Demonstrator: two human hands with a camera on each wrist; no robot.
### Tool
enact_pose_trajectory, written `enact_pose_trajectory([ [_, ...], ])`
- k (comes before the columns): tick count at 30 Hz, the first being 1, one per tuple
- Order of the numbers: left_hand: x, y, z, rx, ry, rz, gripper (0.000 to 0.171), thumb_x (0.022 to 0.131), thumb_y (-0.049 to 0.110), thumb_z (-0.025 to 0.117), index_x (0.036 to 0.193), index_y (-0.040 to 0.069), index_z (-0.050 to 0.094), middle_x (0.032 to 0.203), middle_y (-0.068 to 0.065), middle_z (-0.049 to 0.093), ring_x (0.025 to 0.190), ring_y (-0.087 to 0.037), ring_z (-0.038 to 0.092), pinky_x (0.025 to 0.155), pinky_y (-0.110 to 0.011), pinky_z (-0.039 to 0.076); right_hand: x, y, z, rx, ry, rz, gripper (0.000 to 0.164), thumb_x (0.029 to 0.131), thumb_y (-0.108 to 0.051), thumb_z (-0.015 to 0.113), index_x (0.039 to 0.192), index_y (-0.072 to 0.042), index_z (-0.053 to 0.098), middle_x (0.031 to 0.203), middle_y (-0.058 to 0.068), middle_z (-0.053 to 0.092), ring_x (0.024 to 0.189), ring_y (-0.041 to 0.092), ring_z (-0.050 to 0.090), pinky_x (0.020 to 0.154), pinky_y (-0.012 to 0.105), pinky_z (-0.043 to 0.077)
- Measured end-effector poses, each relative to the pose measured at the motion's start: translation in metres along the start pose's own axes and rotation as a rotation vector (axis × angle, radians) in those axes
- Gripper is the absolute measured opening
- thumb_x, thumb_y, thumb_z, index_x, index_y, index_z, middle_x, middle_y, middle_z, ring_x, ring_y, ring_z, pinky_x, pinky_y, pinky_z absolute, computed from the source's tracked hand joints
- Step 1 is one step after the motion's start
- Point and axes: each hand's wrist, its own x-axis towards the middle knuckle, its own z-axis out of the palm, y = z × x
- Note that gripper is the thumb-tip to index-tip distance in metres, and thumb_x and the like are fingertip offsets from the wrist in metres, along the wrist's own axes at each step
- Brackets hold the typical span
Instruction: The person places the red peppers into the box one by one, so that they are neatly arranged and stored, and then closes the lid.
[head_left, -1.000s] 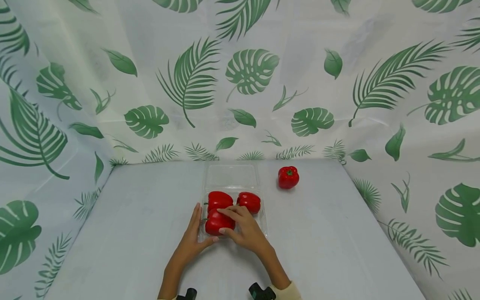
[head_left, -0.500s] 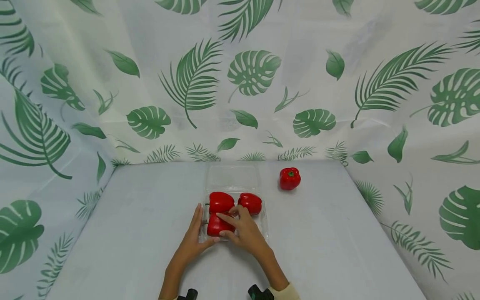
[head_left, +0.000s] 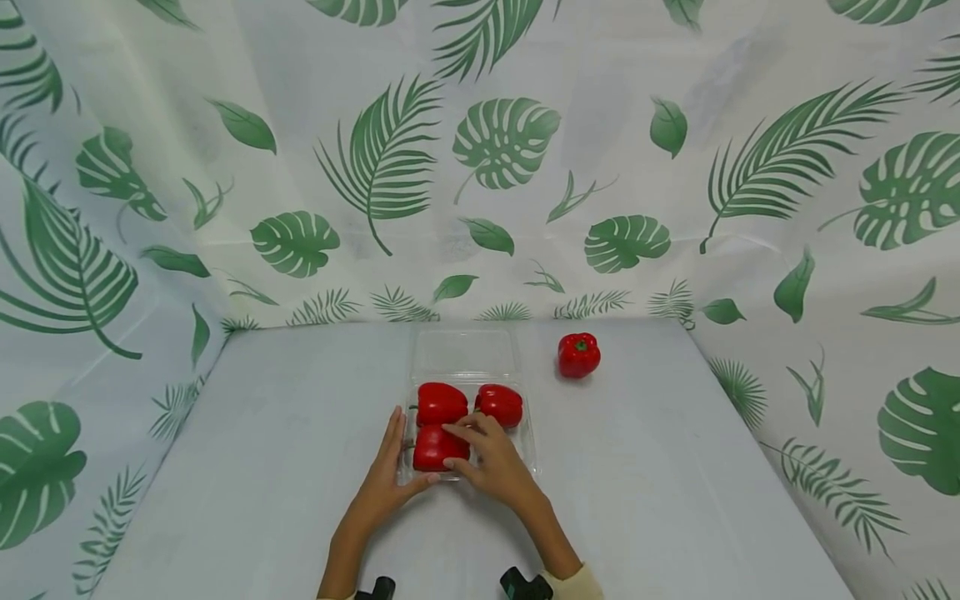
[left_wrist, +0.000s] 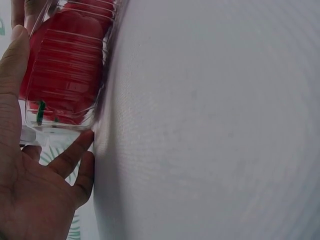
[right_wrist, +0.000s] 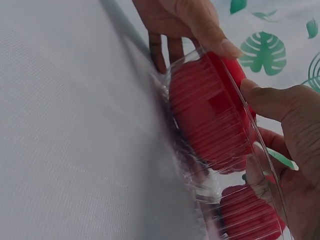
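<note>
A clear plastic clamshell container lies with its lid folded back and three red bell peppers in its tray. My left hand holds the near left corner, fingers along the left side and thumb at the front rim. On the near left bell pepper, my right hand rests thumb and fingers at its right end; its green stem points left. Behind it lies another bell pepper, and a third bell pepper is at the back right. The left wrist view shows the near pepper through the ribbed wall.
One more red bell pepper stands outside the container, to the back right on the white tabletop. The open lid lies behind the tray. A leaf-patterned sheet rises behind and at both sides.
The near bell pepper has settled slightly lower in the tray, further from the one behind it. My right fingers have shifted a little over it. My left hand stays at the corner.
</note>
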Motion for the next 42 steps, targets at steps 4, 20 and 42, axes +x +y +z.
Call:
enact_pose_trajectory([
  [4,0.0,0.0,0.0,0.008,0.0,-0.001,0.109,0.078,0.048,0.077,0.158,0.017,0.011,0.166,-0.001,0.006,0.15,-0.037,0.018,0.111,-0.058,0.032,0.0,0.002,-0.001,0.014,0.024,-0.014,0.048,0.078,-0.027,0.083,0.123,-0.017,0.069,0.115,0.003,0.064,0.11,0.018,0.059,0.093,0.037,0.057],
  [20,-0.001,0.002,0.0,0.038,-0.003,-0.008,0.11,0.078,0.05,0.077,0.158,0.016,0.01,0.166,-0.001,0.005,0.151,-0.035,0.014,0.112,-0.056,0.028,-0.002,-0.001,0.002,-0.013,0.045,0.013,0.048,0.077,-0.03,0.083,0.12,-0.014,0.07,0.11,0.0,0.068,0.105,0.016,0.065,0.093,0.035,0.057],
  [42,-0.002,0.005,-0.001,0.031,-0.004,-0.01,0.108,0.079,0.049,0.077,0.158,0.016,0.011,0.166,-0.003,0.005,0.151,-0.036,0.014,0.112,-0.058,0.028,-0.002,-0.001,-0.005,-0.011,-0.006,0.076,0.05,0.076,-0.033,0.084,0.12,-0.015,0.069,0.11,0.001,0.071,0.103,0.016,0.067,0.093,0.035,0.057],
])
